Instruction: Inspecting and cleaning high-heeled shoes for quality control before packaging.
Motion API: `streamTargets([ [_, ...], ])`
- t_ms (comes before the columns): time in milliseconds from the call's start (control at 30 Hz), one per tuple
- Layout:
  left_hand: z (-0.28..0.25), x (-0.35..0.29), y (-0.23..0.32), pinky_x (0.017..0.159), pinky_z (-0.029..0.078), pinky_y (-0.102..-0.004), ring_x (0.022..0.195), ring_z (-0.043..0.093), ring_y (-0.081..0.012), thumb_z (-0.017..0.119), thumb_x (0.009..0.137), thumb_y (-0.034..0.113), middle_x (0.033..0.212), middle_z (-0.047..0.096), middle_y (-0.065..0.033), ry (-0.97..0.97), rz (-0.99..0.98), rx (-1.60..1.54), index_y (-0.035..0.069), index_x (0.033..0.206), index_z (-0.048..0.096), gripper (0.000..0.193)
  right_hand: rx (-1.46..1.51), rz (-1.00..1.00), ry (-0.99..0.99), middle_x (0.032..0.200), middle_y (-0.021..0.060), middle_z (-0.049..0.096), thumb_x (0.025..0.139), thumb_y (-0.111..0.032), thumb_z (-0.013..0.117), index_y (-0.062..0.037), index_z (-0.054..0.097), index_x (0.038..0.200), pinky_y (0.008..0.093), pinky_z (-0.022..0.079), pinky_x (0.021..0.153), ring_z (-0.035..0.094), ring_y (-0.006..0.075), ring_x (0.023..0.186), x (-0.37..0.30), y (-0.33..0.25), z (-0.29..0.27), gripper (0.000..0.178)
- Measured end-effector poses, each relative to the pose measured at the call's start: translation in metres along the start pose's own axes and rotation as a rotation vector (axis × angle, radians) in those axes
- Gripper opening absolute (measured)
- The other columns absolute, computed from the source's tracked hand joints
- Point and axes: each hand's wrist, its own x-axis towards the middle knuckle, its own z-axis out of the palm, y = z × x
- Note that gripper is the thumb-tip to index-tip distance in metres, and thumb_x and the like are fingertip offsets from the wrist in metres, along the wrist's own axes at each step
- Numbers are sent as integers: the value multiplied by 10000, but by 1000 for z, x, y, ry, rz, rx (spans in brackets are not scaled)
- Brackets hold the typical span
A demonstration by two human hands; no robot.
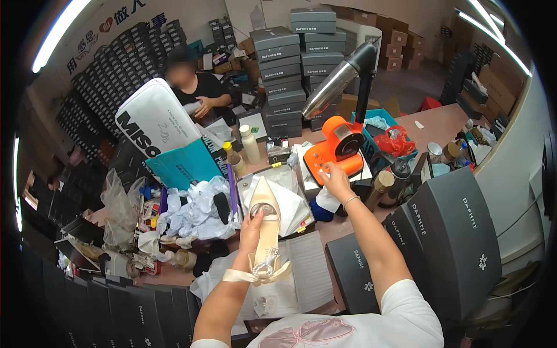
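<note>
My left hand (252, 231) grips a cream pointed-toe shoe (266, 200), toe pointing away from me and its open top facing up. A sparkling buckle (266, 262) and a pale ribbon bow (278, 274) sit at its heel end, over my left wrist. With fingers stretched out, my right hand (335, 182) touches the front control panel of an orange machine (336, 149). Above that machine, a silver metal tube (331, 87) hangs from a black arm, slanting down to the left. Whether a fingertip presses a button cannot be made out.
White foam sheets (313, 272) lie before me. Dark shoe boxes (455, 232) flank my right arm; more boxes (277, 75) are stacked behind the table. Crumpled tissue (194, 211) fills a bin at left. Bottles (380, 187) stand right of the machine. Another person (200, 93) sits across.
</note>
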Motion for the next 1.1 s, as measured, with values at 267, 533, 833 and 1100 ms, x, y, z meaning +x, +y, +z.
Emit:
streamTargets([
  [267, 66, 96, -9, 704, 540, -293, 831, 635, -148, 649, 905, 161, 1022, 637, -61, 3, 172, 18, 46, 1196, 521, 338, -418, -61, -169, 957, 206, 625, 846, -350, 638, -42, 557, 1138, 430, 548, 681, 666, 358, 781, 49, 38, 66, 433],
  [533, 78, 121, -19, 804, 496, -272, 934, 591, -128, 661, 898, 127, 1080, 618, -64, 9, 191, 28, 29, 1242, 496, 394, -392, -41, -134, 861, 186, 657, 839, -267, 624, -44, 552, 1080, 463, 545, 654, 663, 373, 730, 68, 62, 79, 336],
  [833, 94, 160, -6, 746, 543, -294, 876, 627, -154, 643, 898, 101, 1048, 620, -70, -91, 187, -77, 43, 1188, 526, 318, -302, -2, -145, 858, 184, 652, 806, -252, 661, -83, 563, 1089, 449, 532, 694, 659, 355, 785, 68, 44, 69, 345],
  [1100, 112, 157, -14, 757, 538, -300, 905, 621, -161, 659, 878, 74, 1066, 615, -62, -79, 131, -159, 47, 1207, 512, 362, -295, -23, -136, 858, 173, 652, 805, -260, 665, -87, 562, 1107, 452, 529, 689, 659, 354, 784, 65, 57, 72, 364],
])
